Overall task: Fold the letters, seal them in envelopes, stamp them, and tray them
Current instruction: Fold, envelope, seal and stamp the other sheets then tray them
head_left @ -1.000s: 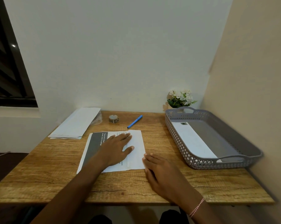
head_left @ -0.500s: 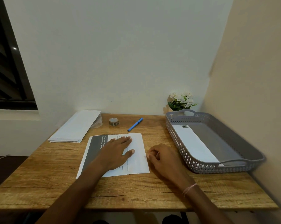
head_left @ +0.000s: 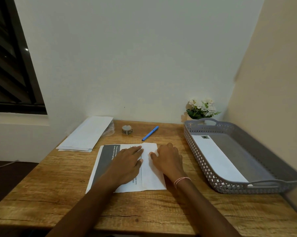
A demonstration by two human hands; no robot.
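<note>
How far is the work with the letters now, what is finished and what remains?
Done: one stamped envelope lies in the grey tray. In hand: the left hand presses the letter flat while the right hand rests on its folded-over right part. Left: finishing the folds, sealing it in an envelope from the stack, stamping, traying.

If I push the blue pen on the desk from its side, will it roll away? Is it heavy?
The blue pen looks slim and round, lying flat on the wooden desk, so a sideways push would probably roll it. It looks small, so likely light and stiff to lift. Whether a clip would stop it, I cannot tell.
</note>
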